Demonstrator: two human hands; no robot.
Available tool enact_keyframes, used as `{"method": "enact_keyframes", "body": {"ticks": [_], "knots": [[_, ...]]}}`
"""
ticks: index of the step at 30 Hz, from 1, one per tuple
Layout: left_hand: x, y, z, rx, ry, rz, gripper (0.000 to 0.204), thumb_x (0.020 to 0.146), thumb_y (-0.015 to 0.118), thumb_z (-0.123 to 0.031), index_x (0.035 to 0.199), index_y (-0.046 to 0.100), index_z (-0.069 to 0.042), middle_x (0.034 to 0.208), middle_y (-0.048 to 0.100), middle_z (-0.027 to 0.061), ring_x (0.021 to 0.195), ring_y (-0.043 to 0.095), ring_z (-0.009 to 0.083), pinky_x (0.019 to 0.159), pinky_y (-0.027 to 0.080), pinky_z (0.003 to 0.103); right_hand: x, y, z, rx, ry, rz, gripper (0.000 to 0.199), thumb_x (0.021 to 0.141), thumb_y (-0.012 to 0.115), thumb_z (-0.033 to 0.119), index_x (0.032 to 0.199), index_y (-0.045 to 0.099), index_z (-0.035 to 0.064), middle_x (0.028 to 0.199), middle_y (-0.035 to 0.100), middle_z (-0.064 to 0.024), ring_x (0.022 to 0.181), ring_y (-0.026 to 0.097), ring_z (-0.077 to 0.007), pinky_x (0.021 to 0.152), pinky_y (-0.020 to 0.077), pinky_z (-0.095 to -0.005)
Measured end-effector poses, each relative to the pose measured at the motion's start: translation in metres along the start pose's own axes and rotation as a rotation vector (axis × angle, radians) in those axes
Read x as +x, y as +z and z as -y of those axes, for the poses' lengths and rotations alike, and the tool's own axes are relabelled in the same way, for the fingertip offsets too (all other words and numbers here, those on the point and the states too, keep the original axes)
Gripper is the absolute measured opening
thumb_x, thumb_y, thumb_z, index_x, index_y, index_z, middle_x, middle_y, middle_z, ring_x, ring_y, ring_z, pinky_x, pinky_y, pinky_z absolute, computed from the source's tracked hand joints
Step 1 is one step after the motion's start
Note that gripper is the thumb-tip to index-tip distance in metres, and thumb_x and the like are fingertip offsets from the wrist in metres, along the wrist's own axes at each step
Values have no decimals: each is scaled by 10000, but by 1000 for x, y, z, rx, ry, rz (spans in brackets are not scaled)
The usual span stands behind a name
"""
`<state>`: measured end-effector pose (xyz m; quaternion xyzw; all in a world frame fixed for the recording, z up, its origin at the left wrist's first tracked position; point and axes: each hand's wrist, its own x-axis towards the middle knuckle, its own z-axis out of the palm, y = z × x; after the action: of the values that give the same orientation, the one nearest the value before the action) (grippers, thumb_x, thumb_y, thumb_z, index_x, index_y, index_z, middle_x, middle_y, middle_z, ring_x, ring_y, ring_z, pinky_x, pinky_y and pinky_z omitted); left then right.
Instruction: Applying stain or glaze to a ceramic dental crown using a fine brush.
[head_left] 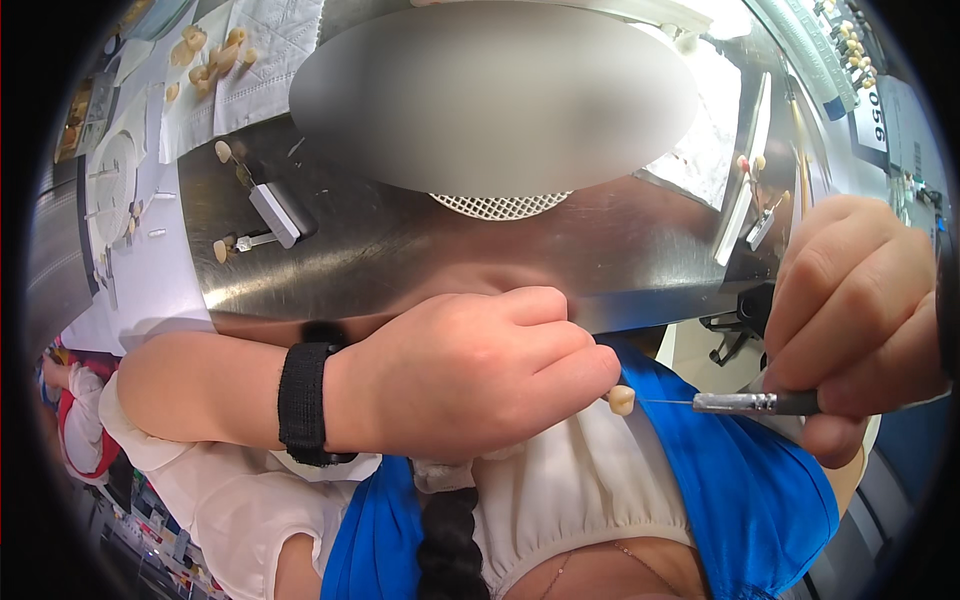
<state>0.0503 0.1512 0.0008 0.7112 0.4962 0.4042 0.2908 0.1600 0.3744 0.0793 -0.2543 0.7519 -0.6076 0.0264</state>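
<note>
Head view is showing my left hand [470,375] pinching a small cream tooth crown [621,399] at its fingertips, low before the steel bench [420,260]. My right hand [860,320] is gripping a fine brush [755,403], its thin tip touching the crown.

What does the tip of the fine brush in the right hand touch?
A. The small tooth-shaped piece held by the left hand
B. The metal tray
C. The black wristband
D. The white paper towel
A: the fine brush in the right hand reaches the small tooth-shaped piece at the left hand fingertips.
</note>
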Motion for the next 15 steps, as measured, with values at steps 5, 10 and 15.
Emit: {"method": "enact_keyframes", "body": {"ticks": [5, 10, 15], "knots": [[0, 0, 0, -10, -24, 62, 196, 670, 612, -83, 863, 596, -51, 847, 624, 42, 664, 546, 193, 567, 486, 273, -1, -1, 2, 6, 9, 15, 253, 738, 760, 101, 710, 512, 64, 635, 616, -75, 470, 563, -119, 377, 430, -172], [0, 6, 2, 6, 25, -56, 99, 707, 580, -78, 770, 504, -68, 650, 451, 5, 623, 465, 152, 489, 439, 237, -3, -2, 3, 8, 18, 24, 253, 738, 761, 98, 712, 512, 65, 636, 617, -75, 471, 564, -119, 379, 433, -172], [-1, 6, 2, 9, 23, -50, 103, 706, 582, -78, 767, 501, -64, 651, 445, 11, 621, 461, 153, 475, 440, 242, -4, -2, 4, 15, 38, 38, 253, 737, 761, 96, 714, 512, 66, 637, 617, -76, 473, 565, -120, 381, 436, -173]]}}
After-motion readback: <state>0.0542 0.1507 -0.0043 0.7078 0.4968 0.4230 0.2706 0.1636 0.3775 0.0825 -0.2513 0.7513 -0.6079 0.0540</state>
